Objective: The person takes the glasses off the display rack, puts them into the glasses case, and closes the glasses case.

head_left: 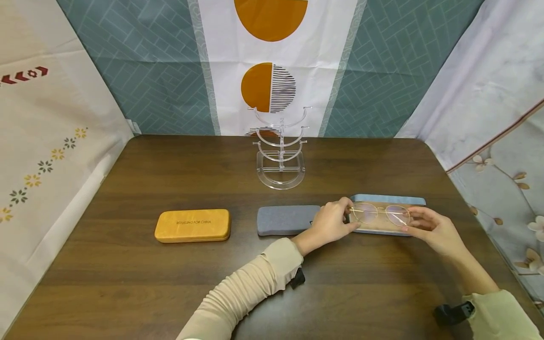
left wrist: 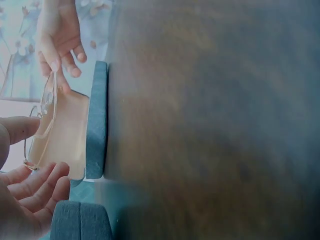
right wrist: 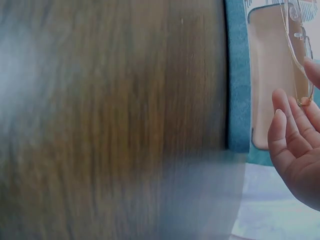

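Note:
Wire-rimmed eyeglasses (head_left: 398, 215) with thin gold frames are held level over an open blue glasses case (head_left: 388, 199) with a tan lining. My left hand (head_left: 329, 221) pinches the frame's left end between thumb and fingers. At the other end, my right hand (head_left: 435, 231) pinches the right side. The left wrist view shows the eyeglasses (left wrist: 53, 107) above the lining, with folded temples seemingly underneath. In the right wrist view, fingertips of the right hand (right wrist: 300, 142) meet the frame corner. A closed grey-blue glasses case (head_left: 284, 220) lies beside the left hand, its right end hidden.
A closed yellow glasses case (head_left: 192, 225) lies farther left on the brown wooden table (head_left: 140, 288). A clear tiered display stand (head_left: 281, 156) stands at the back middle. Patterned cloth (head_left: 161, 71) hangs behind the table and along both sides.

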Tool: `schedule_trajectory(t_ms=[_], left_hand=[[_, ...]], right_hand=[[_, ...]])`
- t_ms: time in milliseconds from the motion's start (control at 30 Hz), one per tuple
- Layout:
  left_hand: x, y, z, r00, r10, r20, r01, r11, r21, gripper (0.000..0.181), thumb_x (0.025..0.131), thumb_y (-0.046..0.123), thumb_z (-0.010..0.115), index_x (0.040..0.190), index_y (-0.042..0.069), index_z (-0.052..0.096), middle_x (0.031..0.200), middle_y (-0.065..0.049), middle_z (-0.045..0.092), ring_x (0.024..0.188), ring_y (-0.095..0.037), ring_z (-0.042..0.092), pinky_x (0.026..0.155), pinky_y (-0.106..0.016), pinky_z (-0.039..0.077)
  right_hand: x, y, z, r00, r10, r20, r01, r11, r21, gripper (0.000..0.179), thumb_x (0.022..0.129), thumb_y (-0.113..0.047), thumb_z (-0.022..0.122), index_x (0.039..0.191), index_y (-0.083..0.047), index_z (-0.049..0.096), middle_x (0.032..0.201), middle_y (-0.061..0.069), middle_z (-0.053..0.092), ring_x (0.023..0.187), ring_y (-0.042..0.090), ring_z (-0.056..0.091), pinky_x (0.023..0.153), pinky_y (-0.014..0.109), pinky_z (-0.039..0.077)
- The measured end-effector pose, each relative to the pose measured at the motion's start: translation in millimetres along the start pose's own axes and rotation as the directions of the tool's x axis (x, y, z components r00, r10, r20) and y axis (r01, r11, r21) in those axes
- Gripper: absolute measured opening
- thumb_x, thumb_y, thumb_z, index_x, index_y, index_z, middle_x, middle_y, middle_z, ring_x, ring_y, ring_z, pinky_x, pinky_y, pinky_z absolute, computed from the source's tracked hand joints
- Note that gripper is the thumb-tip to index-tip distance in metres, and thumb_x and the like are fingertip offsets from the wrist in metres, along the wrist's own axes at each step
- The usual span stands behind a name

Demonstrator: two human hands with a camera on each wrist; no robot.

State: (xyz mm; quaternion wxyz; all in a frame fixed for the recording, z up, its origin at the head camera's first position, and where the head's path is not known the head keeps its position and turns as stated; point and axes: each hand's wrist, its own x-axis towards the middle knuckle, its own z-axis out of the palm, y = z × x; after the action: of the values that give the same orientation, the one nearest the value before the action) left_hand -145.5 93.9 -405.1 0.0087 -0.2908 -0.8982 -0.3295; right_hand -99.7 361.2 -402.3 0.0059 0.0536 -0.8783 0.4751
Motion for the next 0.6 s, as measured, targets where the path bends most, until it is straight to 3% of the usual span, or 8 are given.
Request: schedule_trajectory(t_ms=[200, 333, 600], left_hand=[[3.4, 4.6, 5.0, 1.0, -0.007, -0.022, 0.008, 0.999, 0.05, 0.04, 0.077, 0.032, 0.073, 0.108, 0.011, 0.06, 0.092, 0.004, 0.065, 0.074, -0.004, 0.059, 0.055, -0.013, 0.042], [6.3, 7.1, 6.9, 0.999, -0.037, -0.005, 0.037, 0.998, 0.057, 0.038, 0.078, 0.031, 0.072, 0.108, 0.011, 0.062, 0.092, 0.004, 0.065, 0.074, -0.005, 0.06, 0.052, -0.014, 0.043], [13.2, 4.7, 12.8, 0.996, -0.082, 0.024, 0.081, 0.996, 0.043, 0.034, 0.078, 0.029, 0.071, 0.108, 0.012, 0.066, 0.091, 0.006, 0.067, 0.077, -0.006, 0.061, 0.057, -0.015, 0.045]], right_hand=[[1.8, 7, -6, 1.0, 0.016, 0.0, -0.016, 1.0, -0.026, 0.039, 0.079, -0.004, 0.069, 0.115, -0.008, 0.055, 0.099, -0.025, 0.055, 0.08, -0.006, 0.058, 0.061, 0.014, 0.048], [3.0, 9, -9, 0.999, 0.036, 0.014, -0.035, 0.998, -0.053, 0.04, 0.08, -0.007, 0.069, 0.117, -0.007, 0.054, 0.098, -0.026, 0.055, 0.08, -0.007, 0.058, 0.06, 0.017, 0.049], [6.5, 13, -11, 0.996, 0.087, 0.028, -0.083, 0.989, -0.126, 0.045, 0.082, -0.015, 0.068, 0.119, 0.002, 0.049, 0.093, -0.012, 0.054, 0.073, -0.002, 0.057, 0.053, 0.026, 0.048]])
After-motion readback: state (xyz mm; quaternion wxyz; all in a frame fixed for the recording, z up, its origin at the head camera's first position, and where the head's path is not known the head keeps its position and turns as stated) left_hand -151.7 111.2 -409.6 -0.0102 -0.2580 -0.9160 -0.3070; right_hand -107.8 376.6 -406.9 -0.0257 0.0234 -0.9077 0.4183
